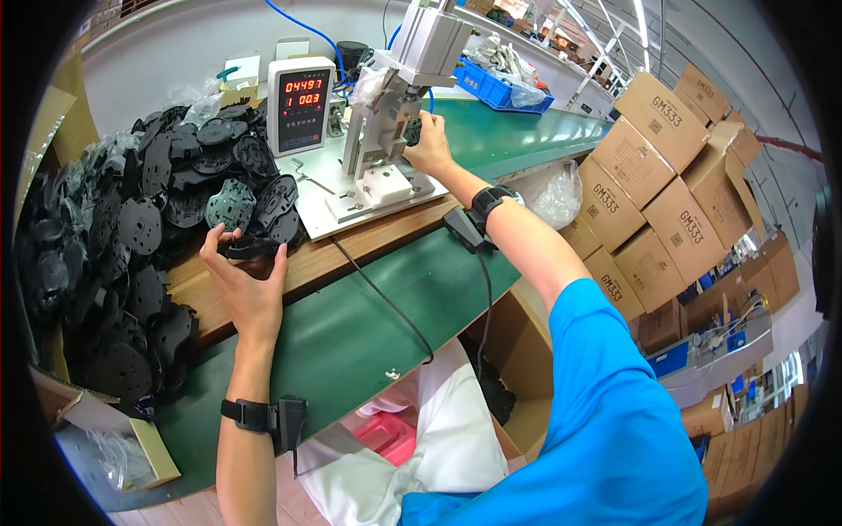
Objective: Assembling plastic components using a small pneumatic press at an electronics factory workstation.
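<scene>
My left hand is closed on the edge of a black plastic part, thumb on one side and fingers on the other, at the near right of a big heap of similar parts. My right hand reaches to the right side of a small bench press with a grey metal cylinder on top. Its fingers curl around a dark piece, mostly hidden by the hand and the press column. A white block fixture sits on the press's base plate.
A counter box with red digits stands left of the press, near a hex key. The green bench carries a wooden board. A blue crate is at the back; stacked cartons rise at right. A black cable crosses the front.
</scene>
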